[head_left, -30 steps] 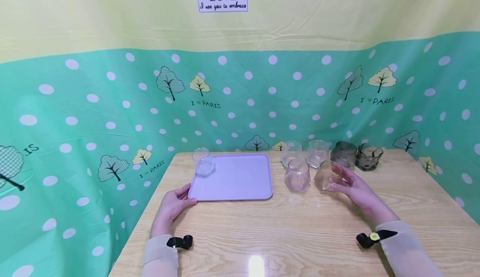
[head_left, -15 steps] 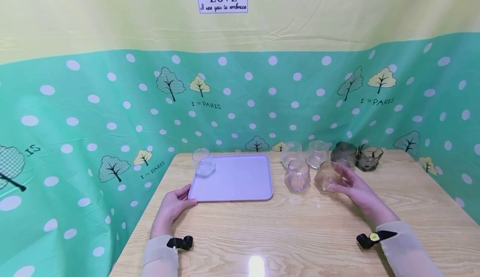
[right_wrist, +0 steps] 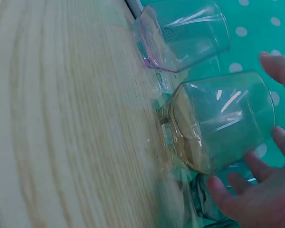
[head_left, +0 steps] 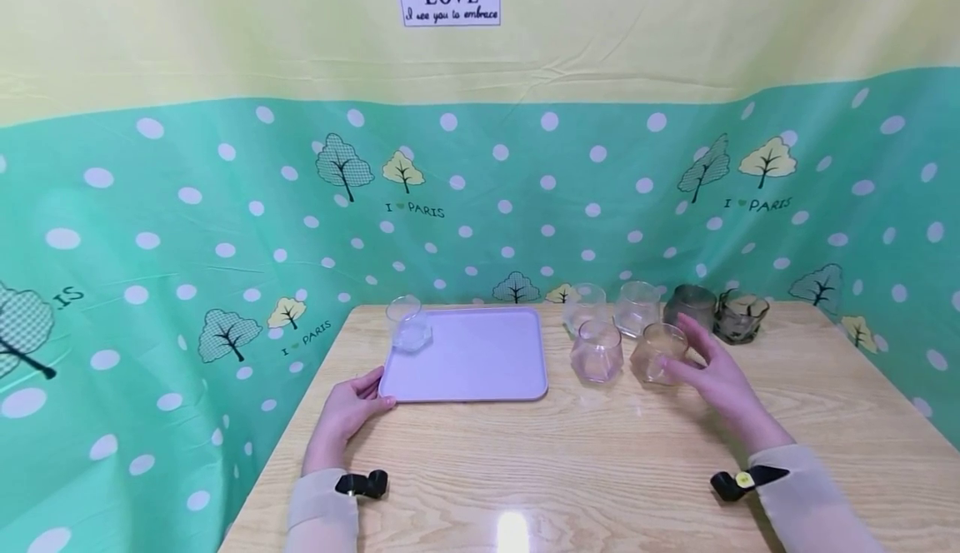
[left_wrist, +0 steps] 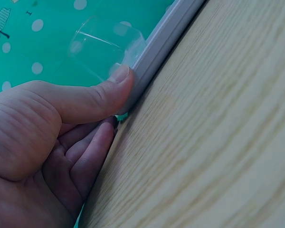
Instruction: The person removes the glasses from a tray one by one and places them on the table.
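Note:
In the head view my left hand [head_left: 352, 407] holds the near left corner of a lilac tray [head_left: 465, 361]. Its thumb lies on the tray rim [left_wrist: 149, 52] in the left wrist view, the other fingers curled beside the table edge. A clear drinking glass [head_left: 412, 332] stands at the tray's far left corner. My right hand [head_left: 716, 374] is spread loosely around an amber-tinted glass [head_left: 654, 361] standing on the table. In the right wrist view, thumb and fingers stand apart around the amber glass [right_wrist: 218, 123], fingertips close to its side and rim.
A pink-tinted glass [head_left: 597, 357] stands left of the amber one. Behind them is a row with two clear glasses [head_left: 637, 311], a dark grey glass [head_left: 693, 307] and a smoky, wavy-rimmed glass [head_left: 741, 320]. A printed curtain [head_left: 480, 186] hangs behind the wooden table [head_left: 525, 461].
My right hand's fingers have loosened and lifted slightly off the amber glass, which stays in place. The left hand and tray have not moved. The head view has shifted slightly.

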### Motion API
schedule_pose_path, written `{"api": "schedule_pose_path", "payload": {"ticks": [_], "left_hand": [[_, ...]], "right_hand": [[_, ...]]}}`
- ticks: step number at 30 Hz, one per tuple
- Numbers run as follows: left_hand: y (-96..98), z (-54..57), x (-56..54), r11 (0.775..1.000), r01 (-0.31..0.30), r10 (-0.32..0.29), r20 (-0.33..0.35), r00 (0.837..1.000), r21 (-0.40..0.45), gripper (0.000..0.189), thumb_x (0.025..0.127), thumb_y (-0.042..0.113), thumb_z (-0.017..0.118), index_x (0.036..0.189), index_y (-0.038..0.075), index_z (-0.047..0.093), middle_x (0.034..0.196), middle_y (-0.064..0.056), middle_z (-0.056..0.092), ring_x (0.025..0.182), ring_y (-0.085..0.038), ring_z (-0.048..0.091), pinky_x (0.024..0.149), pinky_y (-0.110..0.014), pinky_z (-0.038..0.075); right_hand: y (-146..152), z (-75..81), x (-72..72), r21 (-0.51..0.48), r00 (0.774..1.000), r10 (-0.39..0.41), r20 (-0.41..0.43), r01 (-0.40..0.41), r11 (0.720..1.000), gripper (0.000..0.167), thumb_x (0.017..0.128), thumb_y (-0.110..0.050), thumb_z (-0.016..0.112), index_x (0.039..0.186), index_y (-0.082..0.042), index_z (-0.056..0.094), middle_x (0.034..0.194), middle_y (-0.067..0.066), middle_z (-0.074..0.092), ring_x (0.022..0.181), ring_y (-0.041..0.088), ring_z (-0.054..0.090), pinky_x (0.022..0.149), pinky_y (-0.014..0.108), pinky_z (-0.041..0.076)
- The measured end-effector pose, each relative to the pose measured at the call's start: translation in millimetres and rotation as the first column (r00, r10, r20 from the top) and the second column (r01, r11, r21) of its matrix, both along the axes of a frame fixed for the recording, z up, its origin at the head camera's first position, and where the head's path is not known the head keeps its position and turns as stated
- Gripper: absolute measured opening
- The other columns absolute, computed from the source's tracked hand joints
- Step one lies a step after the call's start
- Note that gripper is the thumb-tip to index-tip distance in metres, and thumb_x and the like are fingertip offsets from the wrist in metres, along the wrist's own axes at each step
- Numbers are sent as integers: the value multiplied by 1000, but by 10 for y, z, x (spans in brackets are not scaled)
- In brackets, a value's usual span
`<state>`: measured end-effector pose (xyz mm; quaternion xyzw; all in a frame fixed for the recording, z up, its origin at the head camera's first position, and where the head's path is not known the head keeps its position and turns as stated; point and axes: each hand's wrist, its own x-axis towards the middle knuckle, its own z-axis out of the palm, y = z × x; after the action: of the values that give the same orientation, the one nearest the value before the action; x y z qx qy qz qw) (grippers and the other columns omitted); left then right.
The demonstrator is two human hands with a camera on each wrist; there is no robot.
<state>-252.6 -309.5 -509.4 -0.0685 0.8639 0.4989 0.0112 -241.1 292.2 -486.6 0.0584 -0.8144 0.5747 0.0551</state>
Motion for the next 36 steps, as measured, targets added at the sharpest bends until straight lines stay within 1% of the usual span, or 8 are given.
{"api": "schedule_pose_path", "payload": {"ticks": [5, 10, 13, 15, 19, 24, 28, 36], "left_hand": [[-1, -1, 6, 1000, 8, -8, -1, 1000, 9, 75, 89, 12, 89, 154, 0, 54, 155, -19, 54, 143, -37, 52, 117, -48, 45], [-13, -1, 12, 1000, 4, -4, -5, 1000, 4, 75, 88, 12, 89, 154, 0, 54, 155, -19, 54, 143, -38, 52, 118, -49, 45], [-21, -11, 1, 1000, 6, -6, -8, 1000, -1, 76, 88, 13, 90, 154, 0, 54, 155, -18, 55, 143, -37, 52, 118, -48, 45], [-23, -17, -9, 1000, 5, -5, -9, 1000, -3, 76, 88, 14, 90, 153, 1, 55, 155, -18, 55, 143, -36, 53, 118, -48, 45], [-19, -24, -21, 1000, 1, -1, -8, 1000, 13, 75, 88, 13, 90, 153, 0, 55, 155, -18, 55, 143, -36, 53, 117, -47, 46], [-27, -39, -31, 1000, 1, -1, -13, 1000, 22, 75, 87, 11, 90, 152, -1, 55, 154, -20, 55, 142, -37, 54, 115, -46, 47], [-30, -37, -24, 1000, 0, 0, -15, 1000, 7, 74, 88, 11, 90, 153, 0, 56, 153, -20, 56, 142, -36, 54, 116, -47, 47], [-20, -21, -12, 1000, -9, 9, -8, 1000, 8, 74, 88, 13, 90, 153, 2, 57, 152, -20, 57, 142, -36, 54, 117, -48, 46]], "right_hand": [[-57, 51, 36, 20, 986, -130, -107, 132, 991, 87, 102, -25, 77, 171, -12, 25, 174, 21, 27, 156, 46, 28, 104, 7, 42], [-138, 135, 53, -59, 956, -266, -120, 261, 964, 80, 102, -26, 77, 169, -19, 33, 173, 11, 32, 154, 39, 34, 111, 13, 43], [-207, 189, 81, -126, 927, -357, -116, 343, 931, 75, 101, -24, 78, 166, -20, 41, 171, 7, 36, 145, 39, 43, 99, 12, 51], [-268, 218, 108, -158, 899, -417, -137, 395, 905, 71, 100, -21, 80, 162, -20, 47, 167, 4, 39, 138, 34, 48, 88, 9, 53], [-440, 259, 139, -230, 813, -501, -298, 448, 864, 62, 95, -6, 82, 152, -12, 58, 153, -2, 51, 131, 17, 49, 94, 12, 49], [-764, 288, 163, -306, 725, -477, -498, 367, 878, 58, 86, 15, 77, 141, 5, 61, 141, -3, 59, 127, 11, 52, 102, 20, 44], [-1103, 318, 170, -323, 737, -382, -557, 231, 918, 57, 83, 23, 74, 137, 12, 59, 139, 8, 62, 125, 13, 54, 100, 23, 46], [-1720, 367, 109, -304, 825, -210, -525, 49, 952, 51, 90, 13, 77, 137, 2, 63, 139, 16, 62, 117, 17, 59, 97, 26, 51]]}}
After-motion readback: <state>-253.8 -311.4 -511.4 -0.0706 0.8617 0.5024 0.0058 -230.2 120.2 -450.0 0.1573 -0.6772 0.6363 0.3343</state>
